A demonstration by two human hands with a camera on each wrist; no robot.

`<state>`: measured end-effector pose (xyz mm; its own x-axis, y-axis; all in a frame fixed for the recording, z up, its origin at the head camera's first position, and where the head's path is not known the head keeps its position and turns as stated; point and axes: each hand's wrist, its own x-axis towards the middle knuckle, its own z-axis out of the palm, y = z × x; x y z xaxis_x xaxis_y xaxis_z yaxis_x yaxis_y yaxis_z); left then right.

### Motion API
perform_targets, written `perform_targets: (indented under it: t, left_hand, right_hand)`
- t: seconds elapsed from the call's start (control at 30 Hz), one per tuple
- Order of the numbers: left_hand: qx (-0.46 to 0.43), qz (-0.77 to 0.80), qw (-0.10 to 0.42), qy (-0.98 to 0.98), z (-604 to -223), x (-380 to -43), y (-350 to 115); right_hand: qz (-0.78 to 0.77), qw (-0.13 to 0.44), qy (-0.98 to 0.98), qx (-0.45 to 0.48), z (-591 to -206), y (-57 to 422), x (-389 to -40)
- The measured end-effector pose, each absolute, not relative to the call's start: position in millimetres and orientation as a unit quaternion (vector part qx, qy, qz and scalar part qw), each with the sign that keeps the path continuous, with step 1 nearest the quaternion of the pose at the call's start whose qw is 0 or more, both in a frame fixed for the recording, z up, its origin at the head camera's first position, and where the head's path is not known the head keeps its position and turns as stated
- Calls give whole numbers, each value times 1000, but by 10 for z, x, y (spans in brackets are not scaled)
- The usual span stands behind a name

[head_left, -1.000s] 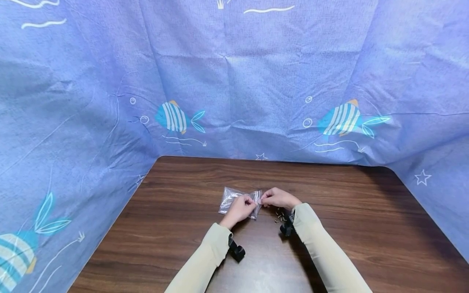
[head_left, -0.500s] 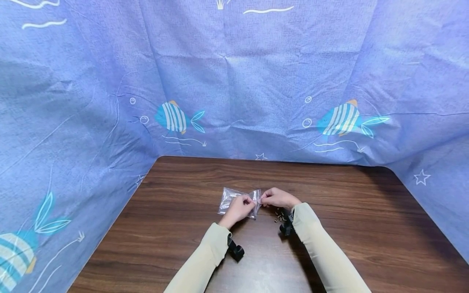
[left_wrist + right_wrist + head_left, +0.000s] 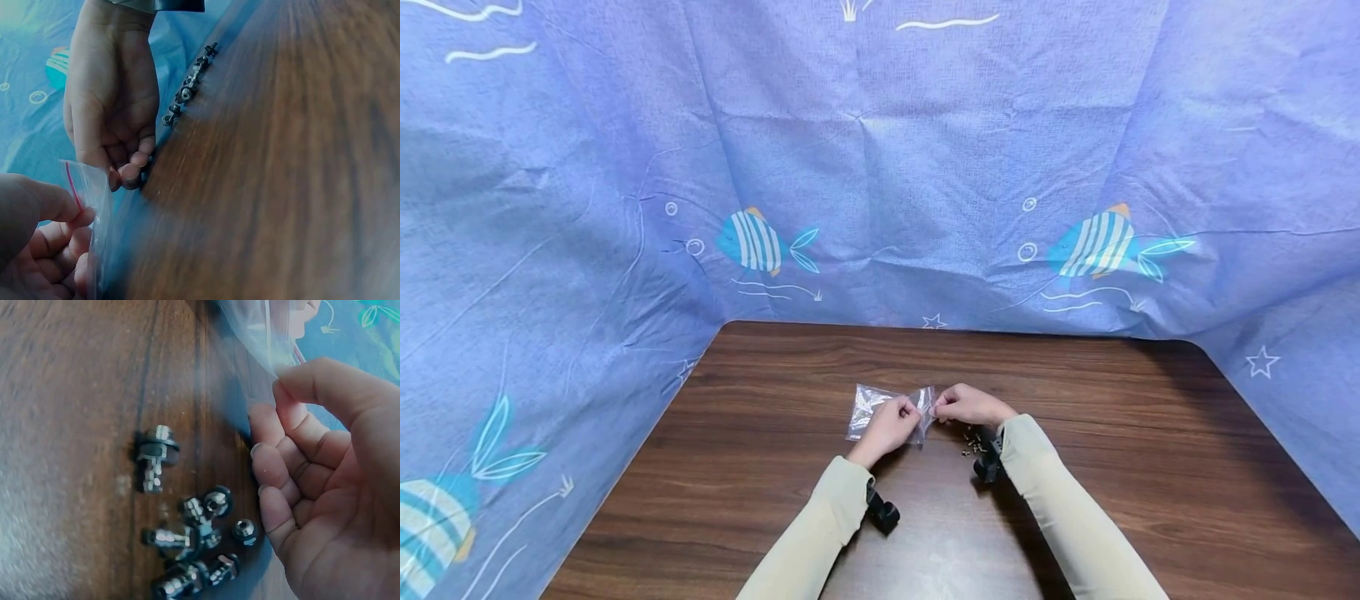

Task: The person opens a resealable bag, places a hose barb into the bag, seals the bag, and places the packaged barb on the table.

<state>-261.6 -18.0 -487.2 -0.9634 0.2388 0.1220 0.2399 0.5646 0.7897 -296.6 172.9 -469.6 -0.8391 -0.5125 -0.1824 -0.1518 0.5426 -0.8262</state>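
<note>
A clear plastic zip bag (image 3: pixel 868 404) lies flat at the middle of the table, with its mouth raised toward the right. My left hand (image 3: pixel 889 427) pinches the bag between thumb and forefinger near the mouth; the red zip line shows beside the thumb in the left wrist view. At the lip of the bag, my right hand (image 3: pixel 970 406) pinches the film with thumb and forefinger, its other fingers curled in the right wrist view. Several small shiny metal fittings with dark collars (image 3: pixel 172 539) lie loose on the table, just below the right hand. No fittings are visible inside the bag.
The dark wood-grain table (image 3: pixel 760 467) reaches back to a blue fish-print cloth (image 3: pixel 880 183) hanging behind and at both sides. Black wrist cameras (image 3: pixel 883 515) sit under both cuffs, and the right one is close to the fittings.
My left fingers and the bag have shifted very slightly left. The right hand keeps its pinch in nearly the same place, and the metal fittings have not moved.
</note>
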Motion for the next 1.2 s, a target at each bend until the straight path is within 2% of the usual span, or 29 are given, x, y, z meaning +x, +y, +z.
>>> perform_targets:
  t: [0.23, 0.67, 1.03, 1.2]
  left_hand:
    - [-153, -423, 13, -893, -4854, -2621, -233]
    - [-164, -442, -16, -882, -4803, -2681, -373]
    - [-181, -427, 21, -886, -4816, -2733, -493]
    - [-176, -424, 22, -888, -4825, -2753, -530]
  right_hand:
    - [-390, 193, 872, -226, -4643, 1723, -2965]
    - [-323, 163, 894, -266, -4533, 1728, -2938]
    - [-311, 156, 903, -251, -4538, 1769, -2941]
    - [-328, 152, 894, -265, -4486, 1802, -2894]
